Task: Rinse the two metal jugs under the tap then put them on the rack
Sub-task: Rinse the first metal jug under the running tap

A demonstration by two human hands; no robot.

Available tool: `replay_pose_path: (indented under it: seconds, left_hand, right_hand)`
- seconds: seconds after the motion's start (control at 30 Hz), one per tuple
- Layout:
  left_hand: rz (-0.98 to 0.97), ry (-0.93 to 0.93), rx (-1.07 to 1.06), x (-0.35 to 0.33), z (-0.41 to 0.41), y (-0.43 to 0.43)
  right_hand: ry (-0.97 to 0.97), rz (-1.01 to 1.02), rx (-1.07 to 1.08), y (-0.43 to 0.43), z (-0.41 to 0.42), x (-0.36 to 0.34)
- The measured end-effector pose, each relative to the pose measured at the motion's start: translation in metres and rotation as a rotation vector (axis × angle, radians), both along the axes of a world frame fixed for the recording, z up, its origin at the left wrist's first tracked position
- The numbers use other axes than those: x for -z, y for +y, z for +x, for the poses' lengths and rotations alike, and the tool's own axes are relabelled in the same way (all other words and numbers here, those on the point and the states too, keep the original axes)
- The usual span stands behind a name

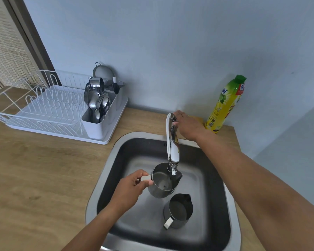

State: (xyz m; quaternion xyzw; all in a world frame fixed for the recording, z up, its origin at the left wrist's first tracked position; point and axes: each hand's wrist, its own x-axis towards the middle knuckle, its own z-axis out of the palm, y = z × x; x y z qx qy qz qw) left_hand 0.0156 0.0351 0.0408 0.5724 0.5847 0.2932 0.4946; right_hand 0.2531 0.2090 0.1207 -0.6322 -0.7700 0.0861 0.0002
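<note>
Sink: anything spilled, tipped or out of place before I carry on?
Nothing stands out. The left hand holds one jug by its handle under the tap; the other jug stands upright in the sink. The right hand grips the tap's lever. No spill shows on the counter.

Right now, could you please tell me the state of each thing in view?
held jug: mouth up beneath the spout.
left hand: grips its handle.
second jug: upright on the sink floor.
tap: no water visible.
right hand: grips the tap lever.
soap bottle: upright, capped.
rack: holds cutlery, no jugs.
</note>
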Motion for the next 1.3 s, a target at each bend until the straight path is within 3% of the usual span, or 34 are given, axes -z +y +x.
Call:
replay_pose_path:
  seconds: [0.27,0.43,0.5,0.63,0.73,0.83,1.03,1.3]
  left_hand:
    - [-0.006,-0.013,0.000,0.002,-0.002,0.000]
    - [0.003,-0.010,0.002,0.004,-0.002,0.000]
    - [0.005,-0.006,0.002,0.005,-0.002,0.000]
    - [-0.019,0.000,0.010,0.007,-0.004,0.003]
    - [-0.029,0.017,0.025,0.007,-0.004,0.006]
    - [-0.029,0.022,0.043,0.006,-0.001,0.006]
    - [-0.039,0.007,0.045,0.004,0.002,0.005]
    - [-0.074,-0.029,0.030,0.007,0.005,0.002]
  right_hand:
    - [0.023,-0.028,0.035,0.000,0.001,0.000]
    - [0.374,0.000,0.200,-0.038,0.000,0.004]
    - [0.420,-0.026,0.290,-0.070,0.005,0.011]
    - [0.375,-0.369,0.410,-0.150,0.018,0.039]
    - [0.260,-0.545,0.338,-0.202,0.007,0.065]
    - [0.134,-0.544,0.258,-0.232,-0.009,0.092]
    - [0.044,-0.334,0.200,-0.236,-0.008,0.108]
    - [-0.101,-0.338,0.160,-0.198,0.019,0.103]
